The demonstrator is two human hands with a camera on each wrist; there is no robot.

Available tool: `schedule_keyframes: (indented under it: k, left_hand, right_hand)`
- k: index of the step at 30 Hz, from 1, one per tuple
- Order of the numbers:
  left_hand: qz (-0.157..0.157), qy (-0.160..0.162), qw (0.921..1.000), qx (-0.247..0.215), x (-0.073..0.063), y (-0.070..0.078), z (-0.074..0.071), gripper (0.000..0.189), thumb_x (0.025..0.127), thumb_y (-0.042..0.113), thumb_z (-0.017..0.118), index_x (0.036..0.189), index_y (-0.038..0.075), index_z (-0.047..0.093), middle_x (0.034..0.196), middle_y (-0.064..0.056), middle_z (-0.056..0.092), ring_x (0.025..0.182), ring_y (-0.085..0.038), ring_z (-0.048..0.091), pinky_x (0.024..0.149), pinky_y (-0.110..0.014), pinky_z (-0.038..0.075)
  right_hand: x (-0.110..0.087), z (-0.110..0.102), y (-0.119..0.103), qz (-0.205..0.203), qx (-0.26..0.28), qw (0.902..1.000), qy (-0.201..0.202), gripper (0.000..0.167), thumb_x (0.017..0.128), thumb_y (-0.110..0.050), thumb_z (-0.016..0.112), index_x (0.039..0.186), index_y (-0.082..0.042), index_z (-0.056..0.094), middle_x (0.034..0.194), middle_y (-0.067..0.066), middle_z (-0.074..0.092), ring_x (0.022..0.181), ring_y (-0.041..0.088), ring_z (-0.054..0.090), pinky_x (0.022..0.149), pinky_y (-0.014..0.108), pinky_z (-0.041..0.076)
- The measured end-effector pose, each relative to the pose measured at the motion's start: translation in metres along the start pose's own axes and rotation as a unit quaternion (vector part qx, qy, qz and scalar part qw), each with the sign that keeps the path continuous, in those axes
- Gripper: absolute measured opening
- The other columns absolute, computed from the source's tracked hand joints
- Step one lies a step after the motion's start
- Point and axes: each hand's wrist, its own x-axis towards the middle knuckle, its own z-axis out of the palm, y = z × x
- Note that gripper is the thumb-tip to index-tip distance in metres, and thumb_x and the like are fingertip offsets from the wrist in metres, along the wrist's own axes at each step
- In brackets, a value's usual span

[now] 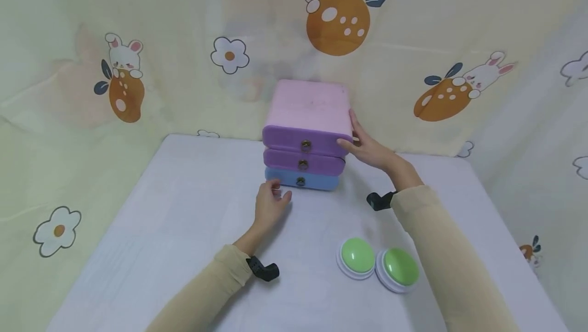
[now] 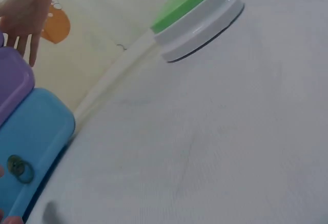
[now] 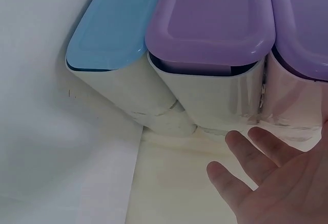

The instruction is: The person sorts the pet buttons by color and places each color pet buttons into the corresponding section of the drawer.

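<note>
A stack of three small drawers stands against the back cloth, with a pink top (image 1: pixel 310 105). Its upper drawer (image 1: pixel 282 138) and middle drawer (image 1: pixel 280 159) have purple fronts; the bottom drawer (image 1: pixel 277 174) is blue. Each front carries a small ring pull, and all look closed or nearly so. My left hand (image 1: pixel 268 208) is at the blue drawer's lower left corner, fingers loosely bent; whether they touch it is unclear. At the stack's right side is my right hand (image 1: pixel 371 149), its thumb by the upper drawer's edge and its fingers (image 3: pixel 248 155) spread along the side.
Two round push buttons, a left one (image 1: pixel 357 256) and a right one (image 1: pixel 398 268), with green domes and white bases, sit on the white table (image 1: pixel 193 209) near my right forearm. A patterned cloth (image 1: pixel 184 82) hangs behind the table. Black bands circle both wrists.
</note>
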Motion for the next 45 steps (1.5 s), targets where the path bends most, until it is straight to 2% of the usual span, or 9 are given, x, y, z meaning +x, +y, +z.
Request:
schedule_keyframes:
  k: [3,5,9,14,21,27,35,42,45]
  left_hand:
    - [-0.018,-0.018,0.9997,0.002,0.001,-0.001,0.016,0.043,0.082,0.015,0.069,0.119,-0.003,0.055,0.110,-0.016,0.061,0.097,-0.027,0.061,0.083,-0.036,0.054]
    - [-0.025,-0.016,0.9994,0.018,0.003,-0.001,0.026,0.041,0.082,0.017,0.069,0.117,-0.001,0.057,0.108,-0.014,0.064,0.096,-0.025,0.063,0.083,-0.036,0.054]
    - [-0.031,0.007,0.9983,0.048,0.006,0.003,0.038,0.033,0.081,0.020,0.071,0.107,0.002,0.063,0.099,-0.010,0.069,0.088,-0.021,0.066,0.078,-0.035,0.054]
    - [-0.030,0.034,0.9962,0.074,0.010,0.008,0.045,0.024,0.079,0.021,0.072,0.097,0.007,0.066,0.088,-0.005,0.072,0.080,-0.019,0.068,0.072,-0.034,0.053]
    - [-0.046,0.039,0.9968,0.053,0.015,0.013,0.043,0.013,0.079,0.017,0.072,0.088,0.009,0.068,0.080,-0.005,0.072,0.073,-0.017,0.068,0.069,-0.031,0.053]
    - [-0.073,0.030,0.9959,0.044,0.014,0.012,0.041,0.012,0.079,0.017,0.071,0.087,0.009,0.069,0.078,-0.004,0.073,0.068,-0.014,0.066,0.065,-0.029,0.053]
    - [-0.086,0.022,0.9955,0.032,0.013,0.010,0.035,0.012,0.077,0.018,0.070,0.087,0.010,0.070,0.076,-0.002,0.073,0.064,-0.009,0.064,0.061,-0.025,0.050]
    - [-0.104,-0.011,0.9943,0.020,0.008,0.011,0.030,0.016,0.077,0.020,0.072,0.088,0.009,0.069,0.079,-0.003,0.072,0.066,-0.010,0.062,0.062,-0.023,0.050]
    - [-0.101,-0.020,0.9943,0.026,0.004,0.011,0.028,0.016,0.076,0.020,0.072,0.087,0.010,0.068,0.078,-0.003,0.071,0.066,-0.009,0.061,0.063,-0.023,0.049]
  right_hand:
    - [-0.001,0.002,0.003,0.001,0.005,1.0000,-0.004,0.089,0.095,-0.048,0.049,0.142,-0.045,-0.026,0.158,-0.002,-0.020,0.143,0.042,0.018,0.111,0.060,0.024]
    - [-0.002,0.003,0.005,0.001,0.009,1.0000,-0.004,0.089,0.095,-0.047,0.049,0.143,-0.044,-0.026,0.158,-0.001,-0.021,0.143,0.042,0.017,0.111,0.060,0.024]
    - [-0.002,0.004,0.005,0.001,0.009,0.9999,-0.005,0.090,0.095,-0.046,0.049,0.143,-0.043,-0.027,0.159,0.002,-0.020,0.143,0.043,0.016,0.111,0.060,0.023]
    - [-0.004,-0.001,-0.004,0.005,0.014,0.9998,-0.009,0.092,0.095,-0.044,0.050,0.145,-0.036,-0.026,0.160,0.007,-0.015,0.143,0.043,0.017,0.112,0.059,0.024]
    - [-0.015,-0.003,-0.030,0.006,0.014,0.9996,-0.022,0.090,0.098,-0.037,0.048,0.146,-0.027,-0.027,0.159,0.013,-0.016,0.143,0.045,0.015,0.113,0.058,0.023]
    - [-0.017,-0.001,-0.028,0.002,0.019,0.9996,-0.019,0.089,0.098,-0.034,0.048,0.147,-0.027,-0.026,0.159,0.013,-0.015,0.143,0.045,0.015,0.113,0.058,0.022]
    - [-0.019,-0.001,-0.029,0.004,0.014,0.9998,-0.017,0.089,0.098,-0.035,0.047,0.147,-0.028,-0.027,0.159,0.011,-0.017,0.143,0.045,0.017,0.113,0.059,0.022]
    - [-0.017,0.000,-0.029,0.004,0.014,0.9998,-0.015,0.089,0.098,-0.035,0.048,0.147,-0.027,-0.026,0.158,0.010,-0.019,0.143,0.045,0.014,0.113,0.059,0.021]
    - [-0.018,0.000,-0.030,0.007,0.013,0.9998,-0.016,0.089,0.098,-0.037,0.047,0.147,-0.028,-0.026,0.158,0.009,-0.020,0.143,0.045,0.014,0.113,0.059,0.021]
